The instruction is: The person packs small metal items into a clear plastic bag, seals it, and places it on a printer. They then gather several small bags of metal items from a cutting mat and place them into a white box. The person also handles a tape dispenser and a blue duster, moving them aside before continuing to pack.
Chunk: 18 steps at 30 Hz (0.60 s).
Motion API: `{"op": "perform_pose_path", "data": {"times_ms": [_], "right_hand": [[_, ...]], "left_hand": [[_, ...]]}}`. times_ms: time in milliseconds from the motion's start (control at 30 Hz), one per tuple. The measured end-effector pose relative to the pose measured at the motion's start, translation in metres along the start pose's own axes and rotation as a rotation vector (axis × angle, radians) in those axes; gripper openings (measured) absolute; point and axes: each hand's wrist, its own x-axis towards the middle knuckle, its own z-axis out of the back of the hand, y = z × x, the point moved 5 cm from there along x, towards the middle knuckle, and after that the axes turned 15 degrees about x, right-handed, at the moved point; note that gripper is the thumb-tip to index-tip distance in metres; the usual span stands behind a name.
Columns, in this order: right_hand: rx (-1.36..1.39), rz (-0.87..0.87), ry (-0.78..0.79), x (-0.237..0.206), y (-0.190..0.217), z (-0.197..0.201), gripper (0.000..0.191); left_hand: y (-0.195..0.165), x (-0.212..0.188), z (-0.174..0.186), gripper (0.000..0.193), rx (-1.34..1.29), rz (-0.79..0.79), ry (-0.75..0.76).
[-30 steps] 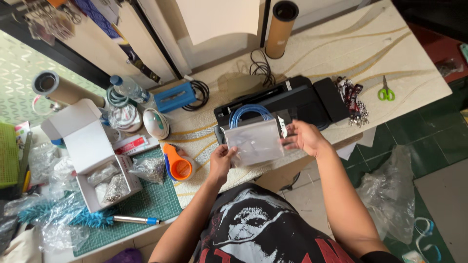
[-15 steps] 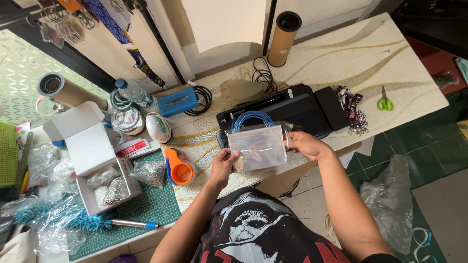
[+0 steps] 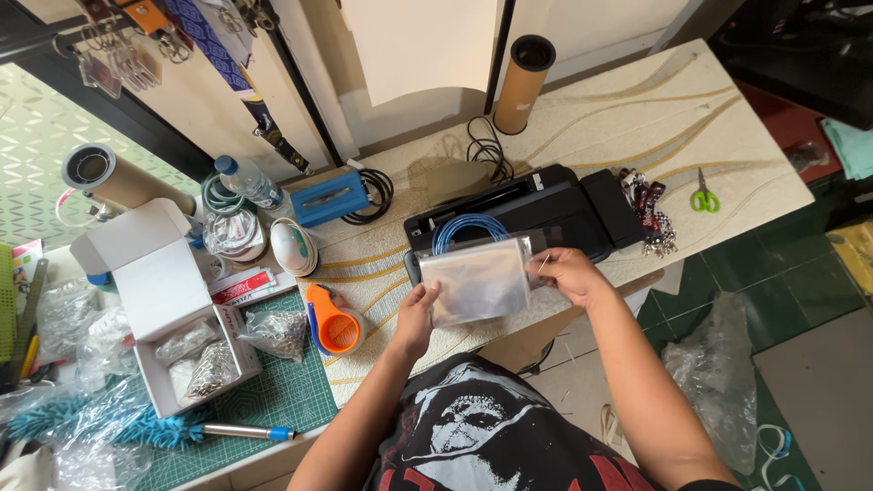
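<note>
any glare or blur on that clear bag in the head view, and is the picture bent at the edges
Head view: the clear bag shows a dull sheen and hazy contents, held between left hand and right hand; the table edges bow outward, a wide-lens warp; light is soft, shadows faint.

A clear rectangular plastic pouch is held up between both hands; an open white cardboard box sits at left holding small clear bags; a flat red-and-white packet lies beside it.

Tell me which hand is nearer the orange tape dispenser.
Left. The left hand grips the clear plastic bag just right of the orange tape dispenser; the right hand holds the bag's far edge.
</note>
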Motion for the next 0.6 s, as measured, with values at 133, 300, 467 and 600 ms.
{"op": "perform_pose_path", "data": {"times_ms": [133, 300, 467, 600], "right_hand": [[-0.079, 0.035, 0.003, -0.018, 0.026, -0.002, 0.013], [-0.172, 0.203, -0.174, -0.044, 0.077, 0.024, 0.012], [-0.160, 0.428, -0.297, -0.081, 0.127, 0.081, 0.016], [0.298, 0.621, -0.490, -0.108, 0.139, 0.148, 0.016]], "left_hand": [[0.003, -0.001, 0.006, 0.025, -0.080, -0.012, 0.030], [0.014, 0.003, 0.019, 0.027, -0.040, -0.052, 0.013], [0.028, 0.013, 0.032, 0.027, -0.126, -0.065, -0.065], [0.025, 0.015, 0.035, 0.026, -0.229, -0.064, -0.134]]}}
